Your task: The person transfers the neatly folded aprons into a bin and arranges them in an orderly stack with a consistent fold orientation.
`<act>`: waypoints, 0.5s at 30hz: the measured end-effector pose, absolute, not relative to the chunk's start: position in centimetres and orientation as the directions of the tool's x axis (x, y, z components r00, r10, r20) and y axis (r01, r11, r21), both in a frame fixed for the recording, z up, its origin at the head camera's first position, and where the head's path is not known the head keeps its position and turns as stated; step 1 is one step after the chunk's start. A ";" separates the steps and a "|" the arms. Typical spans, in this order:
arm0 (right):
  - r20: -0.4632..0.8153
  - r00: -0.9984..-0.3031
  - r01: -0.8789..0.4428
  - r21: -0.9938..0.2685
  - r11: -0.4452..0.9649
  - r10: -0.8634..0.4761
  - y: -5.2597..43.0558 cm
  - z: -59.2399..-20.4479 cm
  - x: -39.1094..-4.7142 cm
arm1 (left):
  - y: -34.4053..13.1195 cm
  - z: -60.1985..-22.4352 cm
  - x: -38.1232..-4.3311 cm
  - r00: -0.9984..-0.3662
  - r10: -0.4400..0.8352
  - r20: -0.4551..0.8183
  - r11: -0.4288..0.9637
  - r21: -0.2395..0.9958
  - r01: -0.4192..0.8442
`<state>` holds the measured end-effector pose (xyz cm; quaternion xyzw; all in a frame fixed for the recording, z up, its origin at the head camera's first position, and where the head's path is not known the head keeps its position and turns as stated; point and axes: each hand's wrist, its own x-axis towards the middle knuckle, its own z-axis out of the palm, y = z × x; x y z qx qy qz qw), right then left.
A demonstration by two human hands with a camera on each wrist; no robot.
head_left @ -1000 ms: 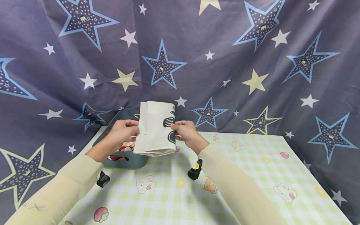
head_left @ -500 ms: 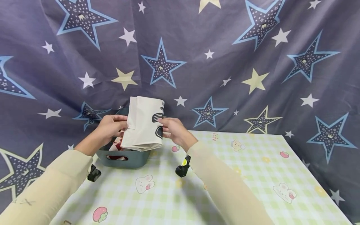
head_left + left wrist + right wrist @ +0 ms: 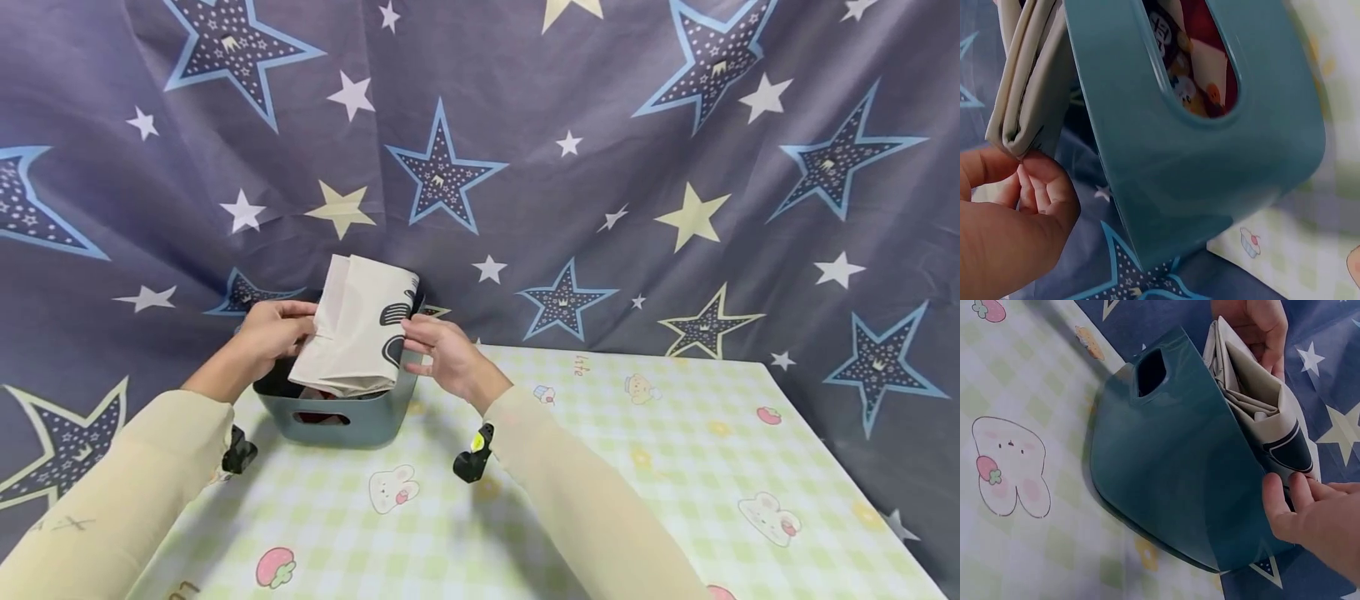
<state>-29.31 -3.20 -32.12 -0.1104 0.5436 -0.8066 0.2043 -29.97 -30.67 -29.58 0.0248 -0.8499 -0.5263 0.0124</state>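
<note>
A folded cream cloth with dark printed shapes [image 3: 352, 325] lies tilted in the mouth of a teal plastic basket [image 3: 367, 419]. My left hand [image 3: 273, 333] pinches the cloth's left edge; in the left wrist view, thumb and finger of that hand [image 3: 1019, 219] meet at a corner of the folded layers. On the opposite side, my right hand [image 3: 453, 354] has its fingers extended, with the fingertips against the cloth's right edge. The right wrist view shows this hand [image 3: 1316, 509] beside the basket rim. Most of the basket's inside is hidden under the cloth.
Red and patterned items [image 3: 1200, 81] show through the basket's handle slot. The table wears a green checked cover [image 3: 600, 467] with cartoon prints. A dark star-printed curtain [image 3: 510, 167] hangs right behind the basket.
Both hands have moved left with the cloth and lowered it from in front of the basket into its opening. The right hand's fingers have loosened from the cloth's edge.
</note>
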 end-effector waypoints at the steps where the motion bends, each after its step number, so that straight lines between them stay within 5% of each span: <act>1: -0.045 -0.890 0.205 -0.928 -0.311 -0.454 -3.3 -32.1 -29.3 | -30.8 -29.6 -30.1 -0.998 -0.055 0.012 0.461 0.887 -0.015; 8: -0.083 -0.929 0.072 -0.996 0.043 -0.361 -2.7 -32.4 -29.7 | -31.7 -30.0 -30.2 -0.968 -0.032 0.247 0.810 0.574 0.119; 15: -0.148 -0.939 0.122 -0.987 0.101 -0.311 -0.8 -33.9 -30.1 | -31.3 -30.5 -29.6 -0.962 -0.034 0.271 0.816 0.564 0.130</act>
